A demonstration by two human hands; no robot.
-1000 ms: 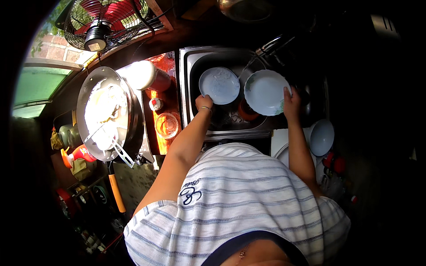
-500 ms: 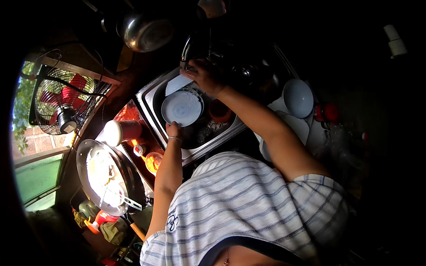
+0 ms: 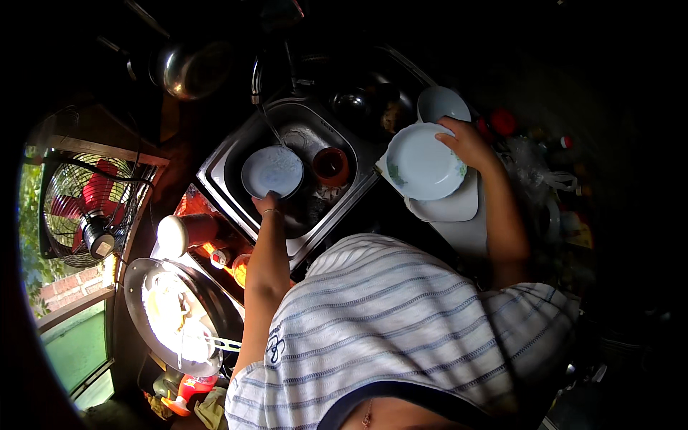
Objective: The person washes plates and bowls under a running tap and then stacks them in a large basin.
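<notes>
My left hand (image 3: 268,203) is closed on the near rim of a small white plate (image 3: 272,170), holding it inside the steel sink (image 3: 313,240). A thin stream from the faucet (image 3: 256,86) runs down toward that plate. On the right, my right hand (image 3: 470,145) grips the right edge of a white scalloped plate (image 3: 424,162) with green floral marks. This plate lies over a white squarish plate (image 3: 451,208), partly covering it; whether they touch I cannot tell. Behind it sits a white bowl (image 3: 443,103). A reddish-brown pot (image 3: 330,166) stands in the sink, right of the small plate.
A large pan (image 3: 147,290) with white contents and a slotted utensil (image 3: 228,345) sits at the lower left. A red-bladed fan (image 3: 97,197) stands by the window. A dark second basin (image 3: 351,100) lies behind the sink, and a clear plastic bag (image 3: 530,165) lies at the right.
My right hand has moved from beneath the faucet to the dishes on the right, carrying the scalloped plate. My left hand still holds the small plate in the sink. The whole view has shifted.
</notes>
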